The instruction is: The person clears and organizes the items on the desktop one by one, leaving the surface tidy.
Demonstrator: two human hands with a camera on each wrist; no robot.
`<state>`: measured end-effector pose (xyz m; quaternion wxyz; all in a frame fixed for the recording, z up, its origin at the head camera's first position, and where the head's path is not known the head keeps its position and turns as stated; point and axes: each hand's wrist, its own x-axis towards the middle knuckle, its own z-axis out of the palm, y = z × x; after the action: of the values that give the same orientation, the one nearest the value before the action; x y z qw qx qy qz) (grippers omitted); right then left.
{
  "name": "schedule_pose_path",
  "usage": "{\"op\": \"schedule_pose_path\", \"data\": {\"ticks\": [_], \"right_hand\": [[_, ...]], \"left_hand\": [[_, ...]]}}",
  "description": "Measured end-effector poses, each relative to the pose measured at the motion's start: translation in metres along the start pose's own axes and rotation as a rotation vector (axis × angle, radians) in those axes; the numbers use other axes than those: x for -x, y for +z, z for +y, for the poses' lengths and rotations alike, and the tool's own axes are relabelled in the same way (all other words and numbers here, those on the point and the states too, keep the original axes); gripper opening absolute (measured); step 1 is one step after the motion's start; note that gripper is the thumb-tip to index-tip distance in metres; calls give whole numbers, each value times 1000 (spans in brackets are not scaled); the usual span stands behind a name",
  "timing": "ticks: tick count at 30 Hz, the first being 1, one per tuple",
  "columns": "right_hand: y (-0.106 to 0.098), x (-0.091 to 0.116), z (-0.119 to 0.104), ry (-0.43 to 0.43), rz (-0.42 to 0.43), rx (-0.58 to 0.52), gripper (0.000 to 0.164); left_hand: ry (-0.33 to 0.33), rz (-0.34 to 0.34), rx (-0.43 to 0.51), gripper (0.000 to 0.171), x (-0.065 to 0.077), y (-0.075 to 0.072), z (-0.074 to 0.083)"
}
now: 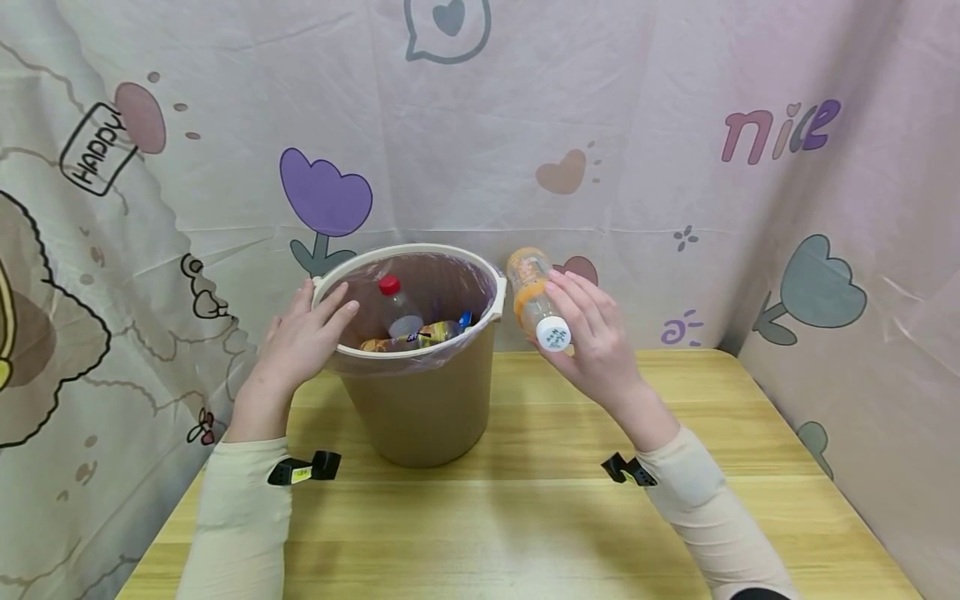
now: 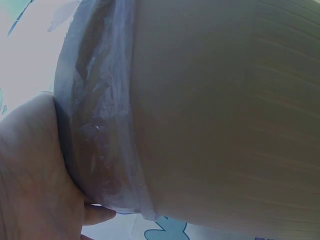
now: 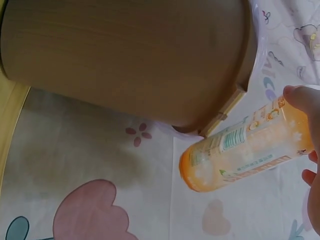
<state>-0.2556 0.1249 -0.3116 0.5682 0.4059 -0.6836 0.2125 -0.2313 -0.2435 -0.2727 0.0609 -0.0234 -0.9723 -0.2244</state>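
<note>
A tan trash bin [image 1: 420, 408] with a cream rim and a clear plastic liner [image 2: 107, 100] stands on the table. My left hand [image 1: 303, 342] grips the left side of its rim, some fingers reaching over the inside and others along the outside. Within the bin lie a clear bottle with a red cap [image 1: 397, 308], a yellow wrapper-like item [image 1: 438, 333] and something blue. To the right of the bin, my right hand [image 1: 588, 333] holds a plastic bottle [image 1: 531, 287] with an orange label and white cap. The bottle is raised beside the rim, its cap end tilted towards me.
The wooden table [image 1: 555, 517] extends in front of the bin and to its right. Behind and at both sides hangs a printed cloth [image 1: 465, 150] with flowers, hearts and words.
</note>
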Motion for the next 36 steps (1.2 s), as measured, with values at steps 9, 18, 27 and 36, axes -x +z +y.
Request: {"op": "schedule_pose_path", "data": {"ticks": [9, 18, 27, 36], "right_hand": [[10, -5, -2, -2, 42, -10, 46], [16, -13, -11, 12, 93, -28, 47], [24, -18, -17, 6, 116, -72, 50], [35, -16, -22, 57, 73, -214, 56]], "left_hand": [[1, 0, 4, 76, 0, 0, 0], [-6, -3, 7, 75, 0, 0, 1], [-14, -8, 7, 74, 0, 0, 3], [-21, -15, 4, 73, 0, 0, 3]]}}
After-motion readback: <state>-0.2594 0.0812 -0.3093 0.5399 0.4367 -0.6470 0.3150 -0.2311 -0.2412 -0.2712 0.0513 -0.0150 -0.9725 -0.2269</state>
